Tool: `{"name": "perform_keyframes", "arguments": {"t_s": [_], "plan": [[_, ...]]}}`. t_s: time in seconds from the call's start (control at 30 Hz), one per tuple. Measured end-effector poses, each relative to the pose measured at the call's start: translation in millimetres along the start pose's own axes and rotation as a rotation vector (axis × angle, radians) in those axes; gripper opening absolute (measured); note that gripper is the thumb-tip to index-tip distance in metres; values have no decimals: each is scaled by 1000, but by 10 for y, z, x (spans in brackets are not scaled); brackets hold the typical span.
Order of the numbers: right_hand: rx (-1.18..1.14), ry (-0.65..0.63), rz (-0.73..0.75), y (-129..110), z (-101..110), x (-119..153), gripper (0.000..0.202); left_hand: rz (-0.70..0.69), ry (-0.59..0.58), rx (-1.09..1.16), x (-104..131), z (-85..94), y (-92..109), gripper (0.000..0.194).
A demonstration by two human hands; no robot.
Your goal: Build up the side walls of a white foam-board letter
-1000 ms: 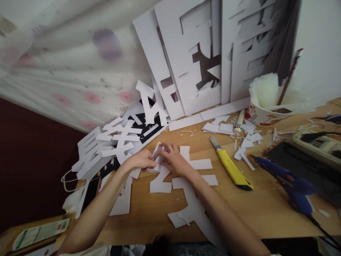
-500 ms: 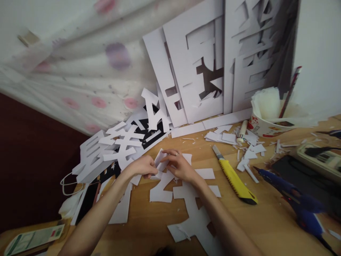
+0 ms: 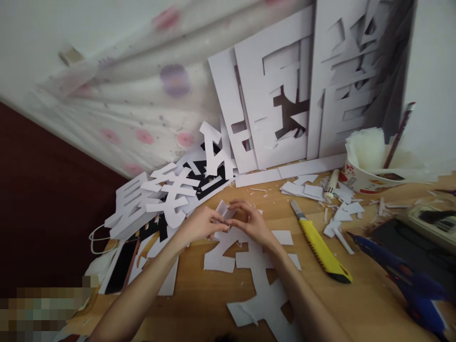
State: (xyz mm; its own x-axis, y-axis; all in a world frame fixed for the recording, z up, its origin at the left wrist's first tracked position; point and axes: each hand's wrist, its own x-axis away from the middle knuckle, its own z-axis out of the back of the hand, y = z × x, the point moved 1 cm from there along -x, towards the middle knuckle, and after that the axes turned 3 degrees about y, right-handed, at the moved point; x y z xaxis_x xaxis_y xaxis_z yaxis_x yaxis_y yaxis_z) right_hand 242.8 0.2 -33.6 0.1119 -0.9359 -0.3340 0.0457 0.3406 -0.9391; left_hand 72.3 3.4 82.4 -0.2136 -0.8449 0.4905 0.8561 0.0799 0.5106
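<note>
My left hand and my right hand meet over the wooden table, fingertips together. Both are closed in a pinch; what lies between the fingertips is too small to make out. A small folded white piece stands up just behind the fingers. Below my hands lies a white cut-out shape, partly covered by them. A larger white cut-out extends under my right wrist toward the near edge.
A yellow cutter lies right of my right arm, with a blue glue gun beyond it. White scraps surround a glue stick near a paper tub. Cut-out letters pile up at left; a phone lies nearer. White boards lean behind.
My fingertips have come together, my right hand leaving the folded white piece's top edge. The view has shifted, so the surroundings appear slightly farther right.
</note>
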Motion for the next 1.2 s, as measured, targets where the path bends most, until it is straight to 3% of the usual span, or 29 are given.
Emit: {"name": "perform_keyframes", "arguments": {"t_s": [0.1, 0.23, 0.37, 0.53, 0.6, 0.77, 0.87, 0.97, 1.1, 1.2], "plan": [[-13, 23, -23, 0, 30, -7, 32, -24, 30, 3, -31, -52, 2, 31], [-65, 4, -93, -3, 72, -9, 33, -22, 64, 51, -13, 14, -6, 28], [-171, -159, -158, -88, 17, 22, 34, -73, 131, 121, 18, 53, 30, 25], [-306, -377, -228, -149, -94, 79, 35, -267, 232, 141, -22, -9, 97, 25], [-338, -334, -249, -102, -68, 75, 35, -294, 263, 100, -33, 2, 76, 30], [-419, 66, -273, 99, 146, 24, 30, -285, 338, 115, 28, 133, -56, 36], [-481, 224, -270, 155, 234, 8, 31, -312, 344, 204, 52, 157, -61, 34], [-542, 273, -259, 126, 250, 0, 39, -344, 309, 186, 12, 92, 28, 32], [-586, 251, -245, 42, 234, -9, 48, -353, 288, 108, -74, -21, 190, 51], [-578, 221, -230, 8, 232, -12, 48, -385, 323, 258, -136, -56, 297, 55]]}}
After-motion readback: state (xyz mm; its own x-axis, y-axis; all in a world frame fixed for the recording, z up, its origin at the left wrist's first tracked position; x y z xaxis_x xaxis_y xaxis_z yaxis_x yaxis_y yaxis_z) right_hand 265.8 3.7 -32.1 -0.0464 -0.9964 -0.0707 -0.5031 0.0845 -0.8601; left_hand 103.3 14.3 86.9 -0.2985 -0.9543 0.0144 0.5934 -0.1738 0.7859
